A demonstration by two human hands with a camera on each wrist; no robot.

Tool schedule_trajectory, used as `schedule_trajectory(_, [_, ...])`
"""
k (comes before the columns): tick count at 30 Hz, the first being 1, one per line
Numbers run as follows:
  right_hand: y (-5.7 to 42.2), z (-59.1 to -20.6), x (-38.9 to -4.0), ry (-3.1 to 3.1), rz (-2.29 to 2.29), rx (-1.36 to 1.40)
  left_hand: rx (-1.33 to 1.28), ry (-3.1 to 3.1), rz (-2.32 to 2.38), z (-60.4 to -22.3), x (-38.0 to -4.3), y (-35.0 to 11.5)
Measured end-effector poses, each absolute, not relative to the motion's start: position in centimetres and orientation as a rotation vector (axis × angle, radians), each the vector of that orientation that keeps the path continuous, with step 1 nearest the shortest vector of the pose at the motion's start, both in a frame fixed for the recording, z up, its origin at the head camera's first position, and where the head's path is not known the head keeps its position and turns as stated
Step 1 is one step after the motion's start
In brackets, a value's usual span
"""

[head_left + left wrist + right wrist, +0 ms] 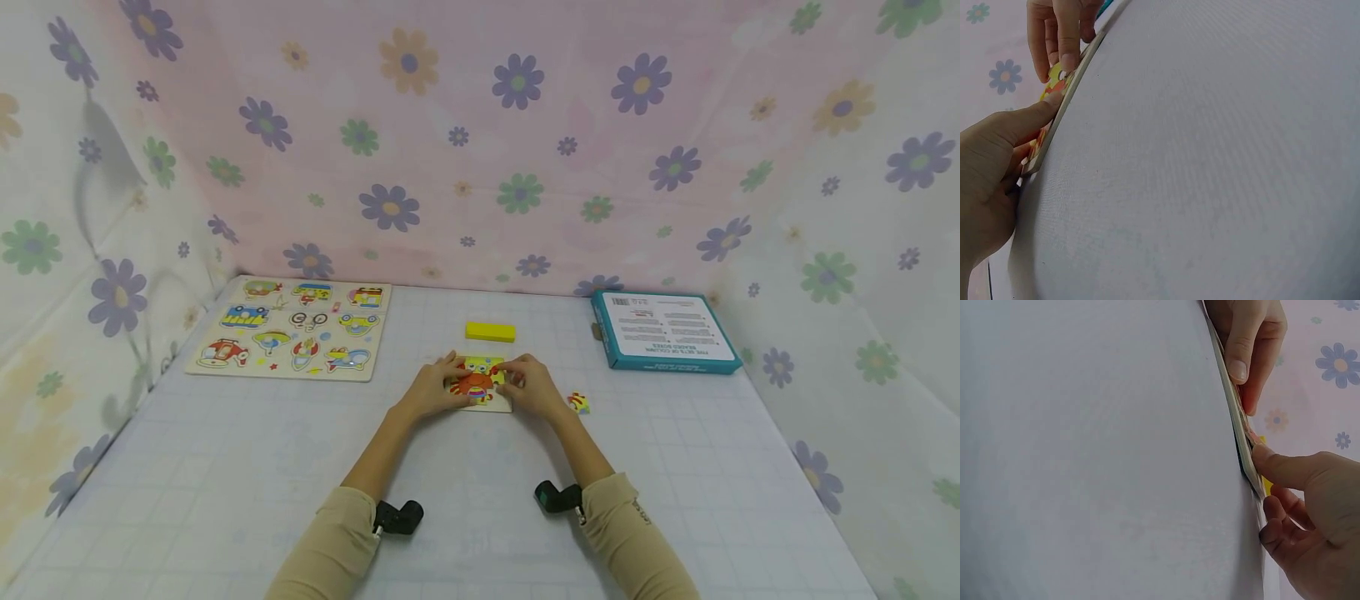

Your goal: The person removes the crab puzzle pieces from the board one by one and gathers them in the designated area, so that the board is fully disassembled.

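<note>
A small wooden jigsaw puzzle board [493, 407] with a red crab picture on yellow lies in front of me, between both hands. At its left side my left hand [432, 390] grips the edge, the thumb [1038, 117] lying over the pieces. My right hand [534, 388] pinches a yellow puzzle piece [499, 377] between thumb and forefinger at the board's right part. In the right wrist view, yellow [1267, 485] shows behind that thumb, the rest of the piece being hidden. A loose puzzle piece [578, 403], yellow with red, lies just right of my right wrist.
Behind the board lies a yellow block [490, 332]. A large wooden vehicle puzzle [352, 342] occupies the back left of the table. A teal-edged flat box [667, 331] with printed text lies at the back right. Flowered cloth [480, 167] hangs around three sides.
</note>
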State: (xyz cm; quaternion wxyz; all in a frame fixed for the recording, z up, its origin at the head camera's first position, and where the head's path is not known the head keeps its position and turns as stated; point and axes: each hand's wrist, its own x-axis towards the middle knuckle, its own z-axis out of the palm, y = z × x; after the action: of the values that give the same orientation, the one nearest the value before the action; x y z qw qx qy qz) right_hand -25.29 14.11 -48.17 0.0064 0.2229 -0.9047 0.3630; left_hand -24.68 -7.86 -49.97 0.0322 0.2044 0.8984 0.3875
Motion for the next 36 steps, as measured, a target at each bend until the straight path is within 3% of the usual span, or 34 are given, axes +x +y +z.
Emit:
schedule_trajectory(15, [15.2,-47.9,-25.1,-2.758,1.215,0.626,0.590,2.747,1.194,-49.9,-24.7,-8.0])
schedule_trajectory(28, [24.7,-47.4,-24.6,-2.886,1.255,0.344,0.580,2.719,1.218,-49.8,-24.5,-8.0])
schedule_trajectory(36, [27.3,-47.7,-24.4,-2.955,1.166,0.278,0.579,2.715,1.252,-49.9,-24.5,-7.9])
